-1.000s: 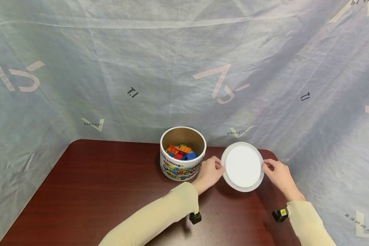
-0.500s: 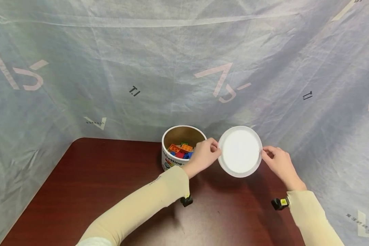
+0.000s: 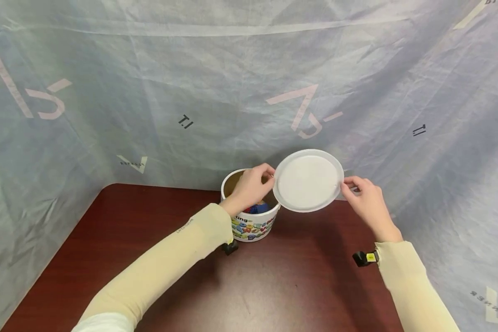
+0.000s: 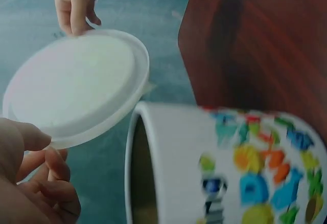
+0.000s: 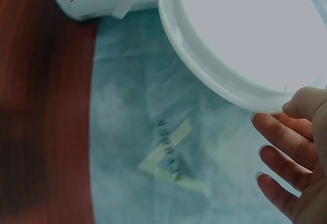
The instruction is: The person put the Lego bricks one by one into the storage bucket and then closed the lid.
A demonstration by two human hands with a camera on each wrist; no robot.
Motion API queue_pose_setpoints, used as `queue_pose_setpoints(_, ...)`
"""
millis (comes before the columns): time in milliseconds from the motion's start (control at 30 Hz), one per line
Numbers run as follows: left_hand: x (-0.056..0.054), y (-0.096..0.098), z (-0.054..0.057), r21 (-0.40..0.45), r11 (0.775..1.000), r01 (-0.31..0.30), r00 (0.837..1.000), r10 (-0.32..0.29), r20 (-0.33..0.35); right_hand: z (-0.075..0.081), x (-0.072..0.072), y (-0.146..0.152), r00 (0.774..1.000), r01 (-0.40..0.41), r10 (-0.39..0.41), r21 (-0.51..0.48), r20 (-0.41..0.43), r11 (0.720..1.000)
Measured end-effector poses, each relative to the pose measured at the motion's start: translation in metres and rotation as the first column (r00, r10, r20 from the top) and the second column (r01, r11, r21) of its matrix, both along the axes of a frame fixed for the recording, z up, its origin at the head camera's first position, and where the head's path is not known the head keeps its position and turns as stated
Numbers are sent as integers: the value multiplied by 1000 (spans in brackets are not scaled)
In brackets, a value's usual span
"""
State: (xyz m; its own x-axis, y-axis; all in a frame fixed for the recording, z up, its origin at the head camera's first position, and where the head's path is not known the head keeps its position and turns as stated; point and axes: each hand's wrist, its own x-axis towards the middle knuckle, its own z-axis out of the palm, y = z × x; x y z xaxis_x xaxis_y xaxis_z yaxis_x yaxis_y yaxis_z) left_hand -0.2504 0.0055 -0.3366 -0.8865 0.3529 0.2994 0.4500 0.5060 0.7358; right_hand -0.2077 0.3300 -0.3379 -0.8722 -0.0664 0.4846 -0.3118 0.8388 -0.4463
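Note:
A round white lid (image 3: 308,180) hangs in the air, tilted, between my two hands. My left hand (image 3: 252,186) pinches its left rim, and my right hand (image 3: 366,203) pinches the opposite rim between thumb and fingers. Just left of the lid and below it stands a round white tub (image 3: 253,229) printed with colourful letters. Its top is uncovered, and blue and red toy bricks (image 3: 257,208) show inside; my left hand and forearm hide the rest. In the left wrist view the lid (image 4: 76,83) is apart from the tub's mouth (image 4: 145,147).
The dark red wooden table (image 3: 274,286) carries the tub near its back edge. Behind and at both sides hangs a grey printed cloth (image 3: 216,92), close to the tub and my right hand. A small black camera sits on each wrist.
Both hands have raised the lid and carried it leftward toward the tub, and it has tilted flatter. My left hand now overlaps the tub's opening in the head view.

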Motion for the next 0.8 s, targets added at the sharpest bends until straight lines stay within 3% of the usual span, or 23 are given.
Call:
queue_pose_setpoints(233, -18, -26, 17, -12, 999, -32, 996, 31, -88, 19, -9, -24, 999, -49, 48, -25, -19, 998)
queue_pose_setpoints(367, -28, -44, 20, 5, 999, -40, 992, 41, -118, 23, -18, -39, 992, -96, 94, -23, -80, 995)
queue_pose_setpoints(567, -35, -71, 16, -6, 999, -54, 986, 53, -159, 19, -29, -64, 977, -143, 147, 35, -157, 989)
queue_pose_setpoints(800, -38, -95, 2, -51, 994, -101, 962, 84, -260, 4, -41, -95, 947, -101, 133, 121, -292, 988)
